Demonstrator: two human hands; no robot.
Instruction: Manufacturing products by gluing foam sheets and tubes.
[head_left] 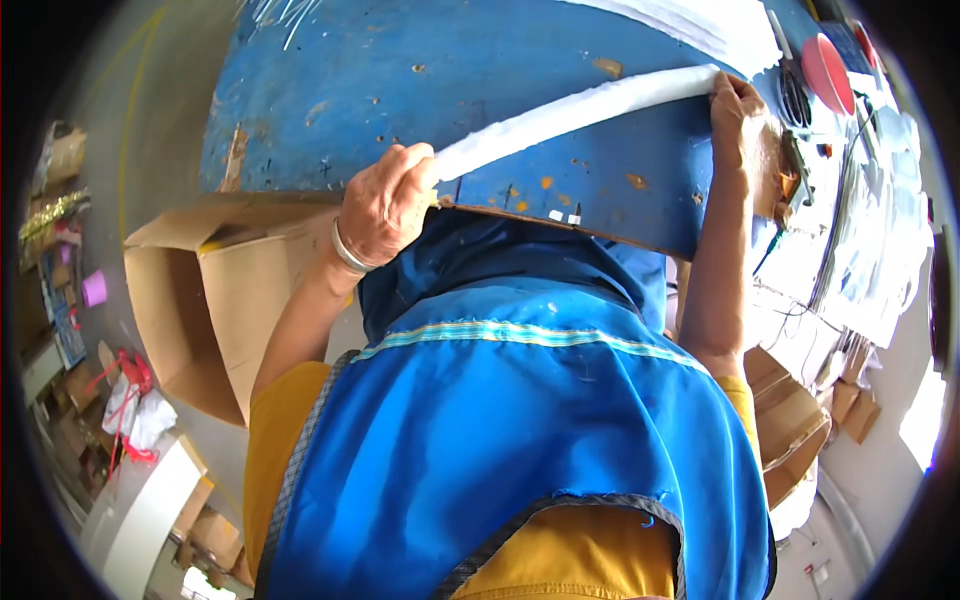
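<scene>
A long white strip (pixel 570 112) of paper or cloth lies stretched across a worn blue table top (pixel 400 80). My left hand (pixel 385 205), with a metal bangle at the wrist, grips the strip's left end near the table's front edge. My right hand (pixel 735 100) pinches the strip's right end, close to the table's right side. The strip runs taut between the two hands. More white sheet material (pixel 700 25) lies at the far edge of the table. My blue apron over a yellow shirt fills the lower middle of the view.
An open cardboard box (pixel 200 300) stands on the floor to the left. A pink round lid (pixel 828 72), cables and stacked white sheets (pixel 880 230) crowd the right side. More cartons (pixel 790 420) sit low right. Small boxes and red-and-white clutter (pixel 125 400) line the left wall.
</scene>
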